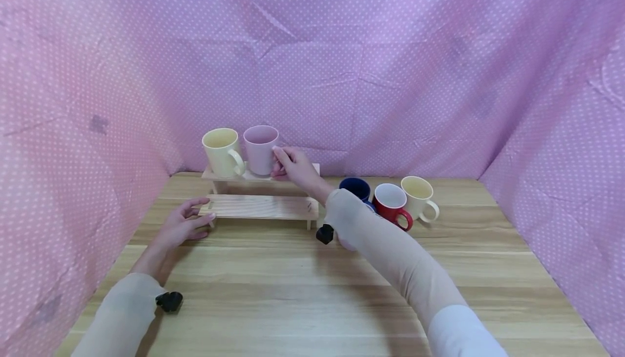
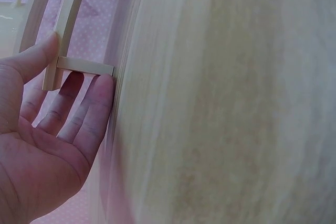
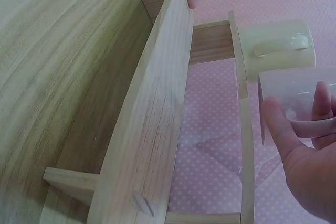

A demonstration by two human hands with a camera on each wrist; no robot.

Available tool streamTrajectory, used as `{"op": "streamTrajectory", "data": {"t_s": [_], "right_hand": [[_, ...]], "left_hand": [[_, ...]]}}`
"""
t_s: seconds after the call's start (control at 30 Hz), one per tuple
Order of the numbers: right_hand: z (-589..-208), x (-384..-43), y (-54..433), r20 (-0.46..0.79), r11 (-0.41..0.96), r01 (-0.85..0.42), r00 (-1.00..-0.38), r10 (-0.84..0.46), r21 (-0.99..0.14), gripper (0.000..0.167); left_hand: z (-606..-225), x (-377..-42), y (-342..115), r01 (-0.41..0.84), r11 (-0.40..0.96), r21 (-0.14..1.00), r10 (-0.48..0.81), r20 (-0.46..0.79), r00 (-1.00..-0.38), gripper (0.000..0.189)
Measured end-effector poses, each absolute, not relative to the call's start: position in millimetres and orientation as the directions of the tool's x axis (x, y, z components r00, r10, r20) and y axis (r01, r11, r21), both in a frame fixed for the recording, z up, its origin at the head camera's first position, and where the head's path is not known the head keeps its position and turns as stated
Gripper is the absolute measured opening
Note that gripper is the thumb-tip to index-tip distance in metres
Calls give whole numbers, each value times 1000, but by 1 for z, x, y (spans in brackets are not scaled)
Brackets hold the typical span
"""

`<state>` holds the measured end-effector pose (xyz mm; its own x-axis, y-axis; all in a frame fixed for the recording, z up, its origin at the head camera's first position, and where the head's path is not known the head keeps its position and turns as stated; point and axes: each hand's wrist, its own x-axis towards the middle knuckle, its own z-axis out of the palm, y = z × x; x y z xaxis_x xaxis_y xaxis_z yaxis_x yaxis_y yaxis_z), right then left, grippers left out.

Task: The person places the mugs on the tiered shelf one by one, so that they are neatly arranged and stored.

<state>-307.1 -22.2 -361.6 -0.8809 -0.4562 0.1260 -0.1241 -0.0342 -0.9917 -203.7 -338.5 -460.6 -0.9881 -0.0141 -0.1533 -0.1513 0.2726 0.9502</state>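
My right hand holds a pink mug by its handle, upright and close over the upper shelf of a two-step wooden rack. In the right wrist view a narrow gap shows between the mug's base and the shelf, with the thumb along the mug's side. Just left of it, a pale yellow mug stands on the same shelf, handle turned to the right. At the rack's left end, my left hand grips the lower step, thumb on the board and fingertips against the end leg.
Right of the rack stand a dark blue mug, a red mug with white inside, and a cream mug. A pink object is mostly hidden under my right forearm. Pink dotted cloth hangs around the wooden table.
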Motion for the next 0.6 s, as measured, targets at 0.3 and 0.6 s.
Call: {"op": "streamTrajectory", "data": {"t_s": [0.3, 0.6], "right_hand": [[-363, -303, -28, 109, -22, -111, -885, -452, -994, 38], [-368, -304, -29, 78, 7, -90, -894, -442, -996, 38]], "left_hand": [[-464, -206, -340, -169, 273, 947, -19, -170, -985, 74], [-460, -203, -338, -169, 257, 952, -22, -169, -985, 74]]}}
